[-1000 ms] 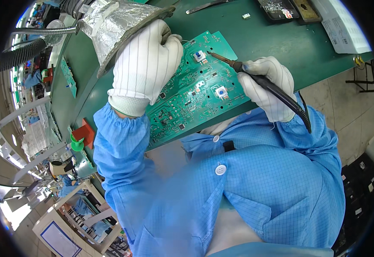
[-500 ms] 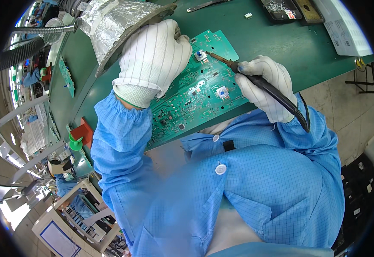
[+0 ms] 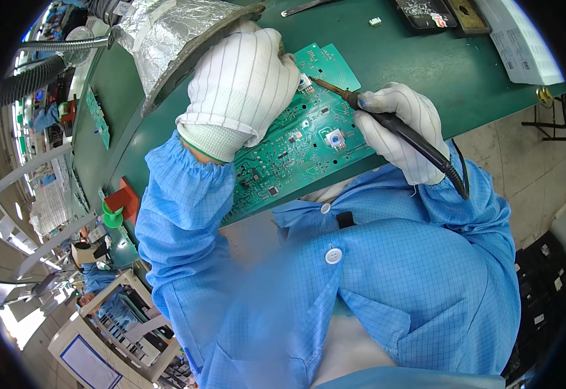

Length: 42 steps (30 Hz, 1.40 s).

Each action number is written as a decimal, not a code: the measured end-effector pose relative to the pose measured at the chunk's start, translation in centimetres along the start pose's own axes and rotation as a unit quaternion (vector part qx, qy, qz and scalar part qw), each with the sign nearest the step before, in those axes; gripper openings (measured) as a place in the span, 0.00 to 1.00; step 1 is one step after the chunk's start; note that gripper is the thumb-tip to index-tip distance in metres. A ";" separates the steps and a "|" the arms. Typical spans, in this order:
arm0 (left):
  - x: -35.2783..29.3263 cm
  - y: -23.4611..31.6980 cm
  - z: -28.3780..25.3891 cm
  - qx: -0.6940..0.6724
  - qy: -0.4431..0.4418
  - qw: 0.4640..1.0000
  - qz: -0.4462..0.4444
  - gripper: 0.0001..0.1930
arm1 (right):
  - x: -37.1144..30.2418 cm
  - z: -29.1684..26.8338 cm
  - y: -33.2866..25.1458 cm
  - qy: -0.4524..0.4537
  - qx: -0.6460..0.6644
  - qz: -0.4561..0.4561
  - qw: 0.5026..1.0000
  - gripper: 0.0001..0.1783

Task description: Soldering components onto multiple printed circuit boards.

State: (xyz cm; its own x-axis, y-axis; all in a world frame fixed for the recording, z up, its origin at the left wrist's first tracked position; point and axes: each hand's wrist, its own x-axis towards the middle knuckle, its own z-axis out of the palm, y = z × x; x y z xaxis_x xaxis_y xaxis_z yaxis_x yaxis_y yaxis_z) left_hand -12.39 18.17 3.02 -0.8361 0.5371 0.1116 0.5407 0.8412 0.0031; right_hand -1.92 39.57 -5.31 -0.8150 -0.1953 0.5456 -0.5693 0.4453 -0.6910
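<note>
— Two gloved hands at frame centre; what does each do?
— The right hand (image 3: pixel 396 129) grips a black soldering iron (image 3: pixel 399 129), tip touching the green circuit board (image 3: pixel 296 152) near its upper edge. The left hand (image 3: pixel 244 84) lies curled over the board's upper left.
— Farther up?
— A foil-covered hood (image 3: pixel 166 39) on the green bench (image 3: pixel 399 58), upper left

We see the circuit board (image 3: pixel 296 146) at frame centre on the table (image 3: pixel 386 58) | our left hand (image 3: pixel 244 84) lies on its upper left part | our right hand (image 3: pixel 396 129) at its right, with soldering iron (image 3: pixel 393 126) tip touching the board's upper edge | foil hood (image 3: pixel 166 35) in upper left | trays (image 3: pixel 438 13) at upper right.
</note>
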 end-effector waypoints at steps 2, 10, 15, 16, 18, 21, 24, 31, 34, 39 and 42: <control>0.0 -0.2 0.4 -0.002 0.010 1.000 0.015 0.11 | 0.0 0.1 -0.1 0.003 0.005 0.006 1.000 0.18; -0.1 0.0 0.8 -0.013 0.003 1.000 0.026 0.10 | 0.1 0.1 -0.1 0.007 0.010 0.017 1.000 0.18; -0.1 -0.2 1.2 0.007 0.013 0.999 0.047 0.10 | 0.3 0.0 -0.1 0.000 0.021 0.018 1.000 0.19; -0.1 -0.1 1.3 0.004 0.015 0.999 0.044 0.10 | 0.3 0.0 -0.1 0.003 0.001 0.002 1.000 0.19; -0.1 0.0 1.4 0.000 0.016 0.999 0.043 0.09 | 0.2 0.0 -0.2 0.002 0.008 0.017 1.000 0.19; -0.6 0.0 0.9 -0.004 0.028 0.998 0.053 0.09 | 0.2 0.1 -0.3 0.001 0.015 0.029 0.999 0.19; -1.4 -0.8 1.1 -0.039 0.073 0.996 0.037 0.10 | 0.3 -0.3 -0.4 -0.017 -0.008 0.011 1.000 0.18; -2.2 -2.3 3.8 -0.081 -0.019 0.996 -0.013 0.25 | -0.3 0.4 0.2 -0.009 -0.033 -0.017 0.999 0.16; -1.8 -1.3 2.6 -0.108 -0.091 0.987 -0.077 0.30 | -0.1 0.4 0.1 -0.012 -0.030 -0.035 0.999 0.16; -1.4 -1.8 2.9 -0.140 -0.144 0.967 -0.156 0.34 | 0.3 0.5 -0.1 -0.007 0.022 0.006 1.000 0.17; -1.9 -2.7 3.9 -0.142 -0.126 0.980 -0.059 0.36 | 0.6 0.8 -0.2 0.011 0.017 -0.023 1.000 0.17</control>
State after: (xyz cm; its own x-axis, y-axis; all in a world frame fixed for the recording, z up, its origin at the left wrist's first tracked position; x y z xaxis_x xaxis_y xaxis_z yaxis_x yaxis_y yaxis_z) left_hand -12.56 15.14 -1.04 -0.8714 0.4652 -0.1559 0.4122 0.8665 0.2815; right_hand -2.35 38.68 -5.17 -0.7856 -0.1959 0.5869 -0.6098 0.4055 -0.6809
